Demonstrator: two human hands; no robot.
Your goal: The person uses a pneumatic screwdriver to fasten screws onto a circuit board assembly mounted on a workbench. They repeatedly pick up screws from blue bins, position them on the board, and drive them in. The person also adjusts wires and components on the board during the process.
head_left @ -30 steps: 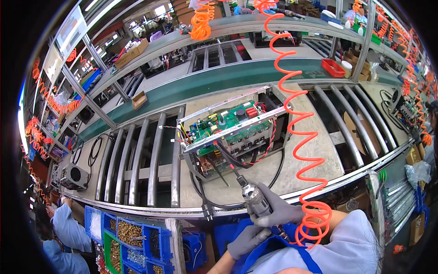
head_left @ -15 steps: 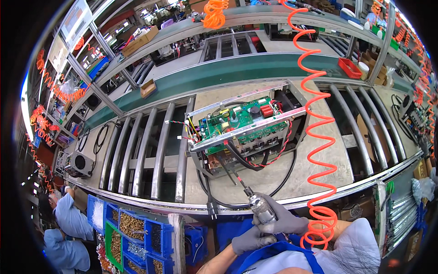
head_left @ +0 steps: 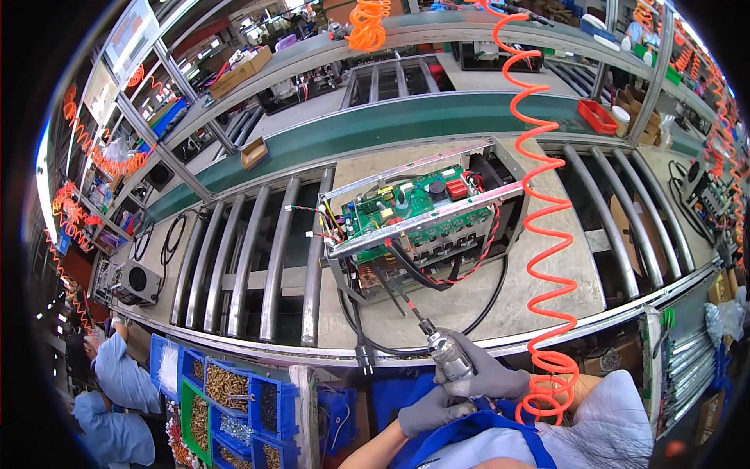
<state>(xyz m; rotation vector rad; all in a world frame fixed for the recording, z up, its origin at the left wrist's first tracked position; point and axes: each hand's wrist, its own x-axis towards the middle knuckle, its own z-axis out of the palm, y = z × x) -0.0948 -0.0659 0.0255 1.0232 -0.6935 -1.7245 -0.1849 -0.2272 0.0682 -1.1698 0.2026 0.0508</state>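
Note:
My right hand (head_left: pixel 494 377), in a grey glove, is wrapped around a silver pneumatic screwdriver (head_left: pixel 451 358). Its long thin bit points up and left, toward the near side of an open metal-framed unit (head_left: pixel 426 221). Whether the tip touches anything inside is hard to see. Close to the tool's back end, my left hand (head_left: pixel 430 413), gloved too, is closed; what its fingers hold is hidden. Inside the frame lies a green circuit board (head_left: pixel 402 205) with coils, red parts and loose wires. A black power cable (head_left: pixel 476 320) loops in front of the unit, its plug (head_left: pixel 365 356) hanging over the bench edge.
An orange coiled air hose (head_left: pixel 551 258) hangs down beside my right arm. Metal rollers (head_left: pixel 277 262) flank the work plate. Blue and green bins (head_left: pixel 254 391) of screws stand at lower left, near co-workers in light blue (head_left: pixel 125 371). Behind the unit runs a green conveyor belt (head_left: pixel 351 125).
Almost nothing differs. My hands and the screwdriver hold nearly the same place, and the unit stays put.

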